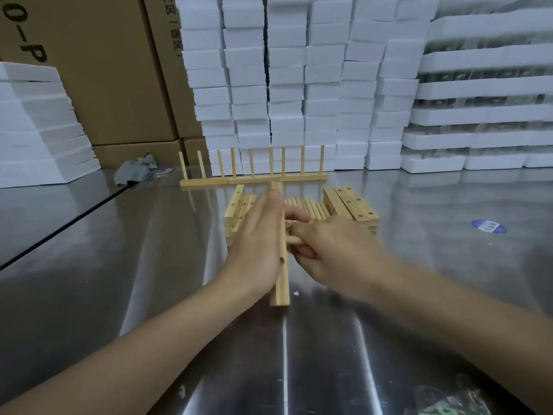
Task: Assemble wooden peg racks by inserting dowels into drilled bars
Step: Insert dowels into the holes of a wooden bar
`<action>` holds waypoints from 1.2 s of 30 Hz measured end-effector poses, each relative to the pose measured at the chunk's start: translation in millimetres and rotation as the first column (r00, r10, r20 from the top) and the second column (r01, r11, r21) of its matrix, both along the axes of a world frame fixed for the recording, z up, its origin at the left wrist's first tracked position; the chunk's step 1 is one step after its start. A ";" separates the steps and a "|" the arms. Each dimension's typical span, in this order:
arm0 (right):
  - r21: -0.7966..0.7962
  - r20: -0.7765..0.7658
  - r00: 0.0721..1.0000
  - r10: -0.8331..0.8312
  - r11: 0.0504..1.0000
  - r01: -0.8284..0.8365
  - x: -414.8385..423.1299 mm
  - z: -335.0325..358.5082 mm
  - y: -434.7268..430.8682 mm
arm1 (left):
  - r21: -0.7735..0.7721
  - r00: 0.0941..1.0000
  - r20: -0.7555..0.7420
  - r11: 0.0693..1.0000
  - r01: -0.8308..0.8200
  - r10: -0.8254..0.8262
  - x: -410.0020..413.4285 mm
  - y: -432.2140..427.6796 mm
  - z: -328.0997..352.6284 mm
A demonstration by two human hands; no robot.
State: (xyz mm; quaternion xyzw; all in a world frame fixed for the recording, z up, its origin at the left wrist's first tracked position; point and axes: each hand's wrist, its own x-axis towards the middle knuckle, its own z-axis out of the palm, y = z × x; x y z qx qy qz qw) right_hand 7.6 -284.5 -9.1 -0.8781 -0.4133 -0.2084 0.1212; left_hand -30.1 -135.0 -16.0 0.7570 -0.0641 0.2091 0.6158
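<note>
My left hand (257, 241) grips a drilled wooden bar (281, 283) that lies lengthwise away from me on the steel table, its holes facing right. My right hand (332, 250) pinches a dowel (294, 240) whose tip meets the bar's side near its middle. Behind my hands lies a pile of loose dowels (311, 206), flanked by stacked drilled bars on the left (236, 205) and on the right (350, 203). Farther back stand two finished peg racks (254, 178), end to end, with upright pegs.
Stacks of white foam boxes (299, 85) and cardboard cartons (98, 70) wall in the far side of the table. A crumpled grey bag (134, 170) lies at the back left, a blue sticker (489, 226) at the right, a plastic bag (449, 399) near the front right.
</note>
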 end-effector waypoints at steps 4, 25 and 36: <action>0.062 0.362 0.913 -0.190 0.982 0.179 -0.9 9.9 9.0 | -0.375 0.990 -0.140 0.925 -0.067 0.015 6.8 4.2 9.0; 0.137 0.115 0.986 -0.119 0.985 0.103 -6.0 -10.0 28.6 | -0.410 0.977 -0.195 0.898 -0.163 0.088 5.4 -6.5 0.9; -0.004 -0.008 0.999 -0.048 0.999 0.048 2.1 -6.5 19.3 | 0.259 0.990 0.017 0.956 -0.139 0.139 -4.6 2.7 -4.2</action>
